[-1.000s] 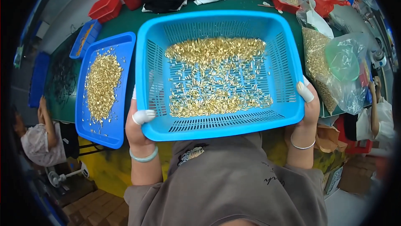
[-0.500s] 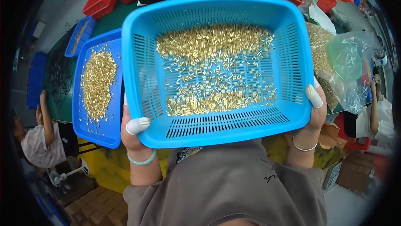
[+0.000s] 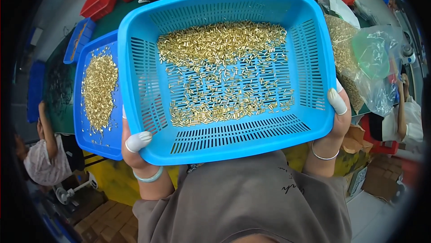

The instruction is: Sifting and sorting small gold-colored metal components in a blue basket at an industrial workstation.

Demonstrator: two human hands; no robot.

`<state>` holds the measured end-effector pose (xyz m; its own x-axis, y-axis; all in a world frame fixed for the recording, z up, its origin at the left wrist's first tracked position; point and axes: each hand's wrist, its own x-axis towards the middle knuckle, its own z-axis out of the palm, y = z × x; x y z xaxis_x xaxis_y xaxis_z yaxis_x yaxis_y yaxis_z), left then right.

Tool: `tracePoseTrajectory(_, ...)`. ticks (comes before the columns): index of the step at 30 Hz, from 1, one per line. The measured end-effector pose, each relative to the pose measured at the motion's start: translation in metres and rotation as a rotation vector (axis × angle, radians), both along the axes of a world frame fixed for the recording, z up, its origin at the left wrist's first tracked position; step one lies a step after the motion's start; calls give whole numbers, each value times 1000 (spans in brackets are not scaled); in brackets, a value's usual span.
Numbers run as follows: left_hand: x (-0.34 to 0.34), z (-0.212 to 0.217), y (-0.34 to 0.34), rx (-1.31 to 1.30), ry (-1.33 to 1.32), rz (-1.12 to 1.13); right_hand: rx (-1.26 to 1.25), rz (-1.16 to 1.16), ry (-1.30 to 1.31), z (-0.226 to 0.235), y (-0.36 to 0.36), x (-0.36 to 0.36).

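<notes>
A light blue slotted plastic basket [image 3: 242,140] is held up in front of me between both hands. Small gold-coloured metal pieces [image 3: 220,41] lie in it, thick along the far side and thinner toward the near side. My left hand [image 3: 134,151] grips the near left corner, its white-covered thumb on the rim. At the right end my right hand [image 3: 340,113] holds the rim, its thumb also in a white cover. The other fingers of both hands are mostly hidden by the basket. Left of it, a darker blue tray [image 3: 92,150] bears a heap of similar gold pieces [image 3: 99,92].
On the green table [image 3: 60,86] are a narrow blue bin [image 3: 80,41], a red bin [image 3: 98,3] and, at right, a clear bag [image 3: 381,95] beside more small pieces [image 3: 339,41]. Other people [image 3: 42,162] sit at left and right. Cardboard boxes [image 3: 107,220] stand lower left.
The basket has shifted slightly left and tilted, its left end lower, with both hands still on it. The gold pieces inside have spread a little differently.
</notes>
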<state>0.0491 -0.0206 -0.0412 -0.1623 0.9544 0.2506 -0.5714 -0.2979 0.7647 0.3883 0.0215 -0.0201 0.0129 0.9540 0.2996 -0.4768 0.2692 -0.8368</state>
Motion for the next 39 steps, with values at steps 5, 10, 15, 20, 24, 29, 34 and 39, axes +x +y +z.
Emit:
tracePoseTrajectory(5, -3, -4, 6, -78, -27, 66, -13, -7, -30, -2, 8, 4)
tracePoseTrajectory(10, -8, -8, 6, -33, -47, 0, -60, -31, -41, -2, 8, 3)
tracePoseTrajectory(15, -9, -4, 3, -125, -81, 47, -76, -45, -43, -1, 8, 6)
tracePoseTrajectory(20, -4, 0, 9, -106, -101, 3, -121, -57, -12, 0, 9, 5)
tracePoseTrajectory(24, -11, -4, 9, -129, -121, 2, -144, -83, 1, 2, 11, 2)
tracePoseTrajectory(29, -10, -4, 11, -209, -20, 127, -159, -85, 2, 5, 12, 3)
tracePoseTrajectory(34, -13, -5, 7, -253, 16, 125, -187, -96, 6, 4, 9, 1)
tracePoseTrajectory(39, -7, 5, 9, -235, -47, 35, -206, -130, -23, 2, 5, 1)
